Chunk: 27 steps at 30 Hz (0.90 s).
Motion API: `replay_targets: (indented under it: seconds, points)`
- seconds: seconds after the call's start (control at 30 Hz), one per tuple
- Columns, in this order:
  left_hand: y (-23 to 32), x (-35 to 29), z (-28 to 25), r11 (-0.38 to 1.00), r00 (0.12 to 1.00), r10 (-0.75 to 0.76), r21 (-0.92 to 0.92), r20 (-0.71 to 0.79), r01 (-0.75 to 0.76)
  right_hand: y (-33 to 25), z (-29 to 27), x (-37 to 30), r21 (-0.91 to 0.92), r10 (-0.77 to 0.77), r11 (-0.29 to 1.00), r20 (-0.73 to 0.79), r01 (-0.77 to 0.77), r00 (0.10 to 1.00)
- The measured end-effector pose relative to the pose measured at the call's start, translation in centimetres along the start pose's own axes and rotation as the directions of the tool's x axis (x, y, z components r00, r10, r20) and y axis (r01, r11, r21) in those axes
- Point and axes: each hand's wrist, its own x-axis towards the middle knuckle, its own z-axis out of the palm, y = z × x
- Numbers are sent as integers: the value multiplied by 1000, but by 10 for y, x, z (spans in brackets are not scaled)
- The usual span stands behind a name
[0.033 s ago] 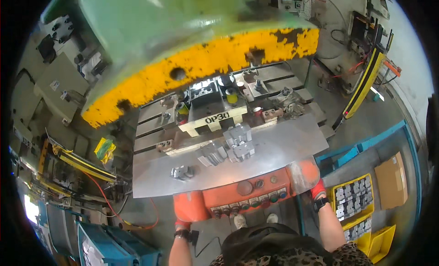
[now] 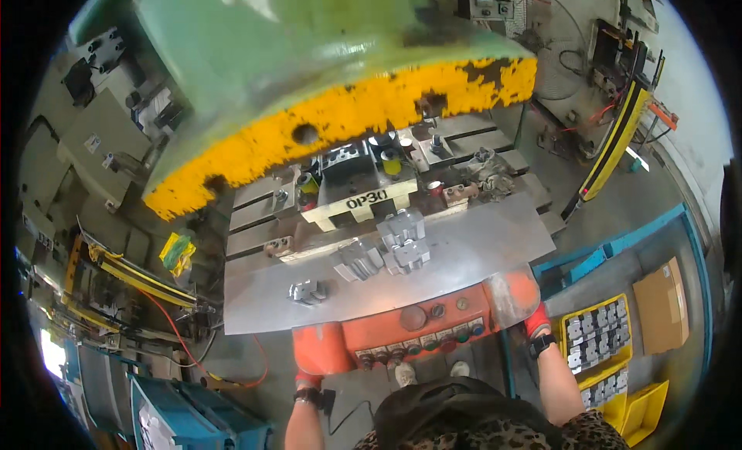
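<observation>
My left hand [image 2: 308,380], in a red glove, is at the left end of an orange control box [image 2: 417,320]. At the box's right end is my right hand [image 2: 536,320], also red-gloved. The box hides the fingers of both hands. Knobs and coloured buttons line the box's near side. Beyond it, a flat metal plate [image 2: 263,284] carries grey metal parts: stacks [image 2: 403,241], a leaning group [image 2: 358,260] and a smaller pile [image 2: 308,292]. A die [image 2: 359,204] with a white front sits on the press bed, under the yellow-edged green press ram [image 2: 348,110].
Yellow bins [image 2: 595,334] of grey parts stand at the right, near a cardboard box [image 2: 662,307] and a blue frame [image 2: 618,245]. Yellow-black posts [image 2: 614,141] flank the press. Blue containers [image 2: 182,411] stand lower left. A rag [image 2: 491,175] lies on the bed's right.
The press ram with its yellow edge has come down slightly toward the die. Both my hands and the grey parts have stayed where they were.
</observation>
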Motion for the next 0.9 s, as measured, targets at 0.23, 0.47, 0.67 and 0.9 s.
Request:
replay_targets:
  seconds: [0.23, 0.47, 0.67, 0.9]
  points:
    - [9, 0, 11, 994, 998, 28, 102, 57, -34, 49, -11, 18, 160, -104, 980, -87, 117, 991]
    - [17, 1, -52, 869, 963, 39, 467, 266, -164, 51, -15, 15, 141, 13, 990, -33, -8, 999]
    - [184, 22, -177, 798, 970, 241, 577, -39, -175, 42, -14, -21, 305, 111, 948, -39, -94, 993]
    - [507, 41, -118, 545, 533, 828, 469, -173, -695, 26, -12, -91, 363, 210, 926, -266, -104, 941]
